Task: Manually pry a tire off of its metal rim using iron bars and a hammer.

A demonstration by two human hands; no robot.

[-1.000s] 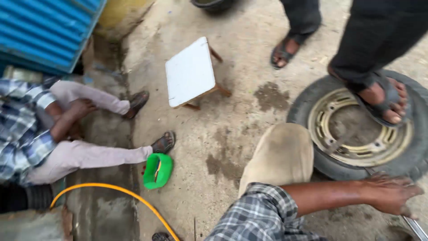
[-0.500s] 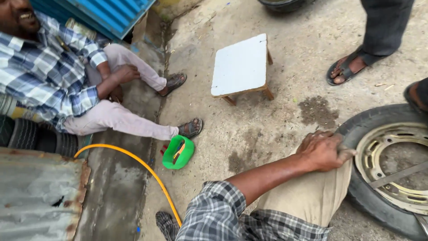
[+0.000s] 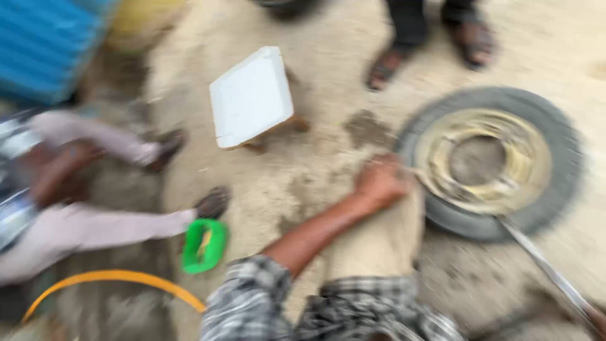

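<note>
Swung rightward, one whole tyre (image 3: 489,161) now shows, left hand (image 3: 380,183) at its edge, fingers' state blurred beyond telling.

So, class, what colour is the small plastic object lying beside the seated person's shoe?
Bright green, seen in the head view.

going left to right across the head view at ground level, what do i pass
seated person's legs → green tub → white stool → left hand on the knee → tyre → metal bar
</note>
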